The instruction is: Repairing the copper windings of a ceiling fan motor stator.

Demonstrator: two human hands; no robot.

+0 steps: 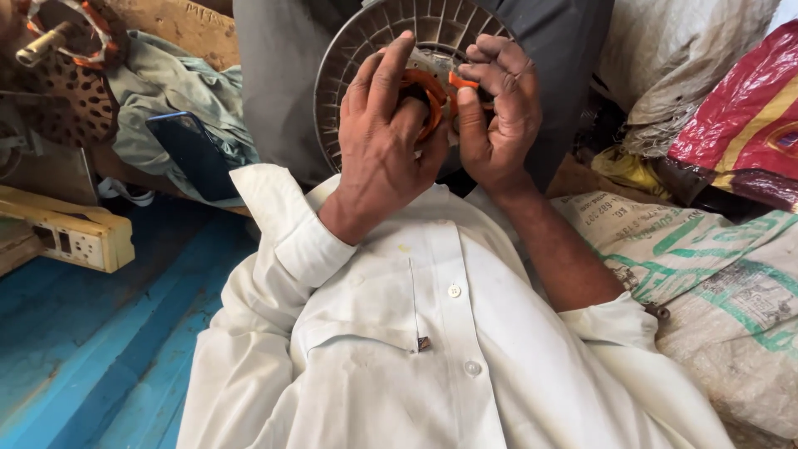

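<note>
Right now both my hands pinch the orange wire coil (428, 91) — left hand (386, 137) cupping it, right hand (499, 108) fingers closed on its edge — against the grey ribbed plastic disc (366, 41) behind.

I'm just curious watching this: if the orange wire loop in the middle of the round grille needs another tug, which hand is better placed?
Probably the left hand: its fingers curl right over the orange wire on the grille. The right hand pinches beside it, apparently steadying.

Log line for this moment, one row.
left hand: on orange coil | right hand: pinching coil | slotted round housing: behind
</note>
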